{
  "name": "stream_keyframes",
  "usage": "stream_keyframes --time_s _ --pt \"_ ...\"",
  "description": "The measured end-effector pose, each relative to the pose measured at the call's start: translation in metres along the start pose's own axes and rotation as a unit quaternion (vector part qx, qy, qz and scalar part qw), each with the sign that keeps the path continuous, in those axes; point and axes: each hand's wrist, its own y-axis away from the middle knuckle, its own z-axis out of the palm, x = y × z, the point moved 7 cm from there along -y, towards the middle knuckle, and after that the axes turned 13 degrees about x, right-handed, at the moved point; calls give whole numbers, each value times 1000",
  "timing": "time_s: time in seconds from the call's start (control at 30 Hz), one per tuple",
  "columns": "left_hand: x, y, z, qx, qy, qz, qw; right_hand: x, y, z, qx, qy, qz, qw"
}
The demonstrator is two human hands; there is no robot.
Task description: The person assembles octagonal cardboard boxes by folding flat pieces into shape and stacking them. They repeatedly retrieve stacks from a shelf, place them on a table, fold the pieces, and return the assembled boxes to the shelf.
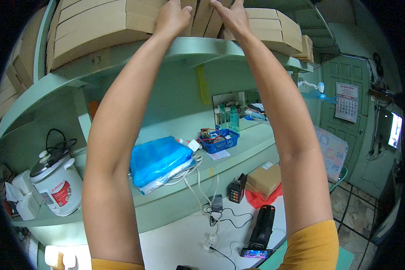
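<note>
Both my arms reach up to a pale green shelf (195,47) loaded with brown cardboard boxes. My left hand (173,19) is at the top edge of the view, thumb pressed near an upright cardboard box (203,20). My right hand (233,17) is on the other side of that box, its thumb extended toward the box's face. Both hands seem to grip the box between them; the ends of most fingers run out of view. Stacked flat cardboard boxes (96,33) lie left of my left hand, and another stack (274,29) sits right of my right hand.
Below are a white cooker (58,189), a blue plastic package (161,162), a blue basket (220,142) and green bottles (233,119). Lower down, cables, a power strip (210,241), a phone (255,253), a black cylindrical device (262,227) and a small carton (264,177) lie on a white tabletop.
</note>
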Motion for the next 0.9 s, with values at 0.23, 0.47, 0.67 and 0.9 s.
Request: stream_keyframes --time_s 0.23,0.47,0.67,0.9 --pt "10 11 11 -22 8 -13 1000 -6 6 -4 -89 -104 67 988" --pt "7 29 -9 -22 -5 -72 997 -18 6 -24 -180 -45 44 982" --pt "48 43 -55 60 122 46 990 -18 -6 -84 -192 23 127 973" --pt "157 124 -120 -308 86 187 929 -54 -59 -231 -120 -54 206 970"
